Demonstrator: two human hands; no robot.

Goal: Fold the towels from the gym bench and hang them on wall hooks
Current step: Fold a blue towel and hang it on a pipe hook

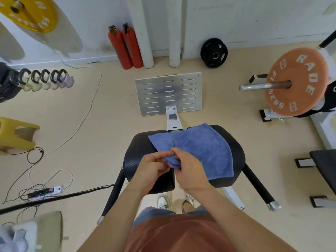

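A blue towel [198, 148] lies spread over the black padded seat of the gym bench [140, 148] in the middle of the head view. Both hands meet at the towel's near left corner. My left hand [152, 170] pinches that corner from the left with curled fingers. From the right, my right hand [189, 171] grips the same bunched corner, thumb on top. The rest of the towel rests flat on the seat, reaching its right edge. No wall hooks can be seen.
A metal foot plate [169, 93] lies beyond the bench. Two red fire extinguishers [125, 46] and a black weight plate [214, 52] lean on the wall. An orange barbell plate [296, 82] is right, a yellow stool [16, 135], cables and a power strip [47, 190] left.
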